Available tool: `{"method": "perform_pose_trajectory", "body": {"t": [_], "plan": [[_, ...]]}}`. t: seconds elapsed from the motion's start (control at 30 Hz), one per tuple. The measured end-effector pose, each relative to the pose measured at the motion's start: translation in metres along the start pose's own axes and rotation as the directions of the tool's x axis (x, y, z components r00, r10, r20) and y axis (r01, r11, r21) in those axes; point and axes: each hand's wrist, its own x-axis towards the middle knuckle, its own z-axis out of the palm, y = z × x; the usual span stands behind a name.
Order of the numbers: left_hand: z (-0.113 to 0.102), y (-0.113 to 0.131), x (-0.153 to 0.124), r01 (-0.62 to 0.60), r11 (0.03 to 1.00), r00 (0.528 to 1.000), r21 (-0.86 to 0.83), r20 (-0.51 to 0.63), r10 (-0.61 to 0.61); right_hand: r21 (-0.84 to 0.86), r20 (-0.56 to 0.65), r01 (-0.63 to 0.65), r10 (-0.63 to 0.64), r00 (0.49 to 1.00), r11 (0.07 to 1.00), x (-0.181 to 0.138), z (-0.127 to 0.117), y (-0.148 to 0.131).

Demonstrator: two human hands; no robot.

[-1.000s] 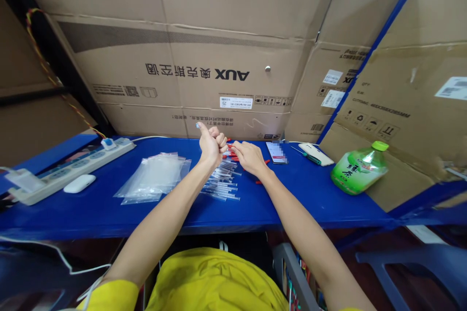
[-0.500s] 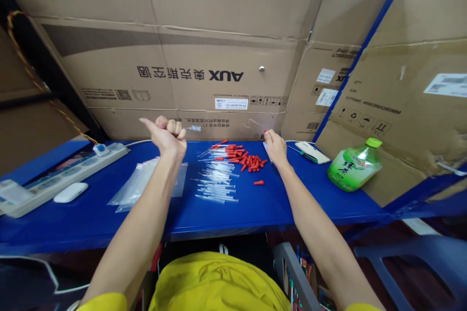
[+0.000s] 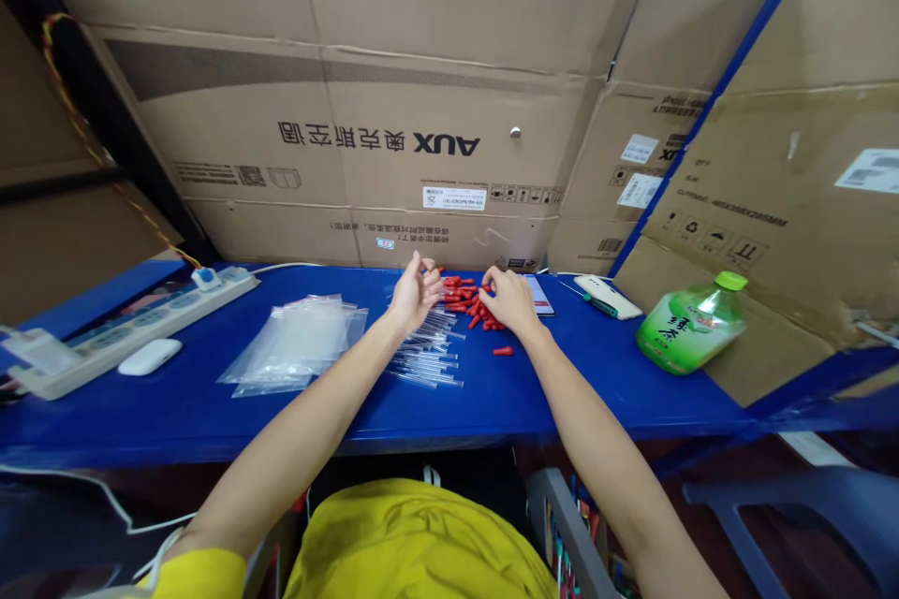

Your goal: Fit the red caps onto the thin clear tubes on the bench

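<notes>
My left hand (image 3: 416, 293) is over the upper end of the thin clear tubes (image 3: 428, 357), its fingers loosely curled and apart; I make out nothing in its grip. The tubes lie in a loose row on the blue table. To their upper right is a pile of small red rubber bulbs (image 3: 460, 293). At the right side of this pile, my right hand (image 3: 511, 299) has its thumb and forefinger pinched on a red bulb, partly hidden among the others. One single red bulb (image 3: 503, 351) lies apart, nearer the front.
Clear plastic bags (image 3: 295, 342) lie left of the tubes. Further left are a white case (image 3: 150, 357) and a power strip (image 3: 140, 332). A phone (image 3: 539, 294), a green-handled screwdriver (image 3: 599, 303) and a green bottle (image 3: 688, 326) stand or lie at right. Cardboard (image 3: 393, 94) walls the back.
My left hand has swung right and down from over the bags to the tubes, its fist loosening. My right hand has moved left and lower, onto the red bulbs, uncovering the phone.
</notes>
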Motion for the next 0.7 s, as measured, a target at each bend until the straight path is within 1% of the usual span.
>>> {"method": "perform_pose_trajectory", "body": {"t": [0.13, 0.23, 0.3, 0.37, 0.43, 0.47, 0.53, 0.6, 0.63, 0.7], "plan": [[-0.004, -0.004, 0.003, 0.009, 1.000, 0.996, -0.024, -0.090, -0.011, -0.012, 0.033, -0.066, 0.066, 0.997, 0.998, -0.002, -0.003, -0.001], [-0.004, -0.005, 0.003, 0.008, 1.000, 0.993, -0.026, -0.116, -0.011, 0.017, 0.008, -0.100, 0.099, 0.995, 0.995, -0.002, -0.005, -0.004], [-0.004, -0.007, 0.002, 0.003, 1.000, 0.994, -0.028, -0.109, -0.006, 0.083, -0.028, -0.043, 0.045, 0.999, 0.996, -0.003, -0.006, -0.008], [-0.003, -0.008, 0.002, 0.000, 0.999, 0.996, -0.035, -0.093, -0.004, 0.185, -0.047, 0.081, -0.073, 0.996, 0.979, -0.004, -0.004, -0.014], [-0.002, -0.010, 0.001, 0.001, 0.999, 0.997, -0.048, -0.077, -0.005, 0.273, -0.039, 0.198, -0.195, 0.980, 0.941, -0.005, -0.001, -0.022], [-0.001, -0.010, 0.001, 0.002, 0.999, 0.998, -0.052, -0.067, -0.006, 0.295, -0.027, 0.236, -0.239, 0.971, 0.926, -0.006, 0.002, -0.027], [-0.001, -0.008, 0.001, 0.004, 0.999, 0.999, -0.047, -0.046, -0.006, 0.304, -0.013, 0.279, -0.289, 0.957, 0.911, -0.007, 0.007, -0.034], [-0.003, -0.003, 0.002, -0.009, 1.000, 0.999, -0.007, -0.033, 0.008, 0.303, -0.017, 0.303, -0.313, 0.950, 0.903, -0.007, 0.010, -0.037], [-0.005, 0.002, 0.003, -0.027, 0.999, 0.999, 0.029, -0.034, 0.028, 0.304, -0.021, 0.311, -0.320, 0.947, 0.901, -0.007, 0.011, -0.037], [-0.011, 0.013, 0.006, -0.107, 0.984, 0.991, 0.142, -0.062, 0.117, 0.294, -0.020, 0.314, -0.322, 0.946, 0.903, -0.007, 0.011, -0.035]]}}
